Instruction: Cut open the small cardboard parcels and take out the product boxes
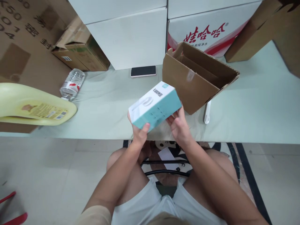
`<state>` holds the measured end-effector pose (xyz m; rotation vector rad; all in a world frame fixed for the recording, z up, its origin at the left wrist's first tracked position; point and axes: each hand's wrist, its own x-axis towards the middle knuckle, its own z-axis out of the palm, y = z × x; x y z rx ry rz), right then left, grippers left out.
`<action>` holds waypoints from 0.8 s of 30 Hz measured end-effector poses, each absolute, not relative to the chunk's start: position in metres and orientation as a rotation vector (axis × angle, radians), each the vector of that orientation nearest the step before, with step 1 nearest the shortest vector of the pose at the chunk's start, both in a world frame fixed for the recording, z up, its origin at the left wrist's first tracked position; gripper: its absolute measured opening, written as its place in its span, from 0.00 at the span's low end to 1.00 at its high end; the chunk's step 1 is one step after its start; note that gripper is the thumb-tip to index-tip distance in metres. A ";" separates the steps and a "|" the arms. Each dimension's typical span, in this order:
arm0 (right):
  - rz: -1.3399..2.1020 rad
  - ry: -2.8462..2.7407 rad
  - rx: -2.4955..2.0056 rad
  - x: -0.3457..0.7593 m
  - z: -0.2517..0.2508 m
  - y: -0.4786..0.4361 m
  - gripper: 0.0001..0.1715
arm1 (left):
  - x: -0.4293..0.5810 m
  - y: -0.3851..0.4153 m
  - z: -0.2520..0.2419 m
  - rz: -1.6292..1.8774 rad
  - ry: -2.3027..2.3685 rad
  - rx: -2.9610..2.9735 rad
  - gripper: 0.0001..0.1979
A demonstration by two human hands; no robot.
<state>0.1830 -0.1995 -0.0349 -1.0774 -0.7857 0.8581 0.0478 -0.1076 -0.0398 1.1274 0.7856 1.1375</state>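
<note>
A white and teal product box [154, 104] is held tilted above the near part of the table. My left hand [139, 132] grips its lower left end, with the thumb on the teal side. At the right end, my right hand [178, 123] has its fingers curled against the box's underside and corner; some fingertips are hidden. Just behind and to the right stands an open brown cardboard box [187, 82], its inside partly in view. Close to that carton's lower right corner lies a white utility knife or similar slim tool [207, 113].
A phone [143, 71] lies at the back of the table [103, 103]. On the left are a clear plastic bottle [73, 82] and a large yellow jug [35, 106] lying on its side. White cartons [138, 40] and brown boxes [82, 51] line the back.
</note>
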 end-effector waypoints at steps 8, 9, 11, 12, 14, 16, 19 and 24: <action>1.038 -0.567 -0.972 0.171 -0.043 -0.205 0.46 | 0.049 -0.127 -0.051 1.107 0.872 1.482 0.46; 1.035 -0.557 -0.985 0.170 -0.045 -0.205 0.45 | 0.047 -0.127 -0.050 1.061 0.839 1.517 0.45; 1.006 -0.521 -1.020 0.168 -0.048 -0.205 0.43 | 0.042 -0.128 -0.047 0.962 0.740 1.590 0.45; 0.976 -0.508 -1.048 0.168 -0.049 -0.205 0.44 | 0.039 -0.130 -0.046 0.929 0.683 1.609 0.45; 0.883 -0.529 -1.122 0.170 -0.050 -0.206 0.47 | 0.034 -0.135 -0.043 0.898 0.581 1.584 0.45; 0.779 -0.641 -1.184 0.173 -0.049 -0.208 0.50 | 0.032 -0.141 -0.040 0.869 0.544 1.486 0.41; 0.669 -0.840 -1.194 0.176 -0.042 -0.213 0.51 | 0.035 -0.145 -0.032 0.814 0.578 1.326 0.36; 0.511 -0.912 -1.255 0.180 -0.021 -0.211 0.53 | 0.051 -0.137 -0.006 0.854 0.521 1.115 0.38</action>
